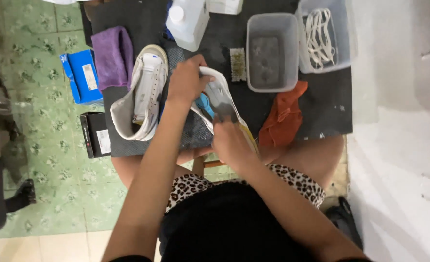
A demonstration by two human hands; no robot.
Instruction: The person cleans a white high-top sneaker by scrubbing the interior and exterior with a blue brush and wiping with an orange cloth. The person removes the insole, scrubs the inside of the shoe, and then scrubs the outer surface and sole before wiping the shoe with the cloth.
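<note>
left: second shoe [140, 94] blocks | right: orange cloth [284, 116], tub [272, 51]

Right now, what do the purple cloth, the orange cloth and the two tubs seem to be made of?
The purple cloth looks like soft, fuzzy towel fabric, perhaps microfibre, with a matte nap. The orange cloth seems a thinner woven fabric, since it lies crumpled in sharp folds. Both tubs look like translucent plastic: their contents show dimly through cloudy, slightly glossy walls.
</note>
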